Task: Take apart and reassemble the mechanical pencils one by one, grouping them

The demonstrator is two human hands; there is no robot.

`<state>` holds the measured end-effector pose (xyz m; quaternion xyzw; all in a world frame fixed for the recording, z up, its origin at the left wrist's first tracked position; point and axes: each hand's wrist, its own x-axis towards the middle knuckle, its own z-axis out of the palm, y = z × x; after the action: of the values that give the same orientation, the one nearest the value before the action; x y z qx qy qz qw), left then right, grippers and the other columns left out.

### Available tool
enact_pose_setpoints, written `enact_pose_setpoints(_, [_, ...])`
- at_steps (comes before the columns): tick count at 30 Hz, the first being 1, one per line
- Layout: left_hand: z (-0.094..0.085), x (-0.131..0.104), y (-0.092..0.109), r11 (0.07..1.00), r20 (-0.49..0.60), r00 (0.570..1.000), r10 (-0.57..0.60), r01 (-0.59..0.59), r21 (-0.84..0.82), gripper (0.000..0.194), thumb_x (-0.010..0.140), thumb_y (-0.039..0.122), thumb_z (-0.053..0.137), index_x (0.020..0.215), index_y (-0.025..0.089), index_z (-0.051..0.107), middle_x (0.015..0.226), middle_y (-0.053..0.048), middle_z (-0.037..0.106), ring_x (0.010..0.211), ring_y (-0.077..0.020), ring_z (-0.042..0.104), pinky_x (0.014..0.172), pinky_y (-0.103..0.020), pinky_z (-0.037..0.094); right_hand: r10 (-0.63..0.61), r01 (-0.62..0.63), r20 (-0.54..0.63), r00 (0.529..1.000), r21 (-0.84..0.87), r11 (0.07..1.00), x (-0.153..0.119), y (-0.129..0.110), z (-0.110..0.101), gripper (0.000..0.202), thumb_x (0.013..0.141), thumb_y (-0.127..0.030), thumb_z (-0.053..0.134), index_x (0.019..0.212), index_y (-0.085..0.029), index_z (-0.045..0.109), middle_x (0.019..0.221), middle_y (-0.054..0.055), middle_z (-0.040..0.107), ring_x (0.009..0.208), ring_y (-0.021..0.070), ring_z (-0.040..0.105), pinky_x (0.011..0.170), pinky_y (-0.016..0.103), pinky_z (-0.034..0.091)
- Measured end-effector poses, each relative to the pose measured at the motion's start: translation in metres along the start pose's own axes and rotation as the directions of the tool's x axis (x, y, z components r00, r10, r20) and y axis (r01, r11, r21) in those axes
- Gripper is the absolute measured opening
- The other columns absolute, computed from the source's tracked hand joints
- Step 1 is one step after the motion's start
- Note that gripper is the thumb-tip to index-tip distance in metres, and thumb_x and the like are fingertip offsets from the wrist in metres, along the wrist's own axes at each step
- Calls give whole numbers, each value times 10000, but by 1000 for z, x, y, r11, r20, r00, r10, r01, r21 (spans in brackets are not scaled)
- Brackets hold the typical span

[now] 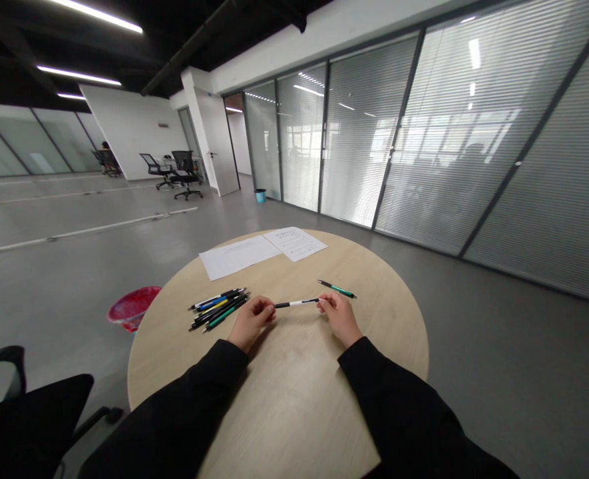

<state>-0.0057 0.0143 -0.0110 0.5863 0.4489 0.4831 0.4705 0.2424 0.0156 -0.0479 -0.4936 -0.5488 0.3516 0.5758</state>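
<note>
A white pen with a black grip point(297, 303) stretches level between my two hands, just over the table. My left hand point(252, 320) is closed in a pinch on its black end. At the other end, my right hand point(341, 315) pinches the pen's tip between thumb and forefinger. Left of my left hand lies a loose pile of several pens point(219, 309), with black, blue, yellow, white and green barrels. Just beyond my right hand, a single green pen point(337, 289) with a black grip rests on the wood.
The round wooden table point(294, 399) carries two sheets of paper, a blank-looking one point(239, 257) and a printed one point(297, 243), at its far side. A red basin point(133, 307) stands on the floor at left. A black chair point(29, 426) is close by at lower left.
</note>
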Motion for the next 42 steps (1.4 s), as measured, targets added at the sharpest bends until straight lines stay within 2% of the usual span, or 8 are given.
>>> enact_pose_setpoints(11, [0,-1,4,1000,-8,1000,-5,5,5,310,724,454,740,781,179,606,657,15,630,610,-141,600,607,-262,481,-14,14,5,1000,-30,999,-1,-3,0,216,849,-387,578,875,-187,655,781,51,709,691,188,637,679,311,507])
enact_pose_setpoints(22, [0,1,-1,999,-10,1000,-21,21,-40,327,702,457,764,784,180,611,676,13,631,627,-147,615,622,-273,495,-29,30,16,999,-26,999,-1,-4,-1,224,854,-406,585,845,-192,652,764,46,704,675,187,637,671,315,510])
enact_pose_setpoints(42, [0,0,0,1000,2,1000,-10,10,-22,296,730,430,742,791,172,610,669,18,621,621,-139,602,619,-260,480,-45,47,18,999,-80,996,-2,-6,-2,244,875,-409,555,800,-191,635,706,26,666,635,170,589,628,284,462])
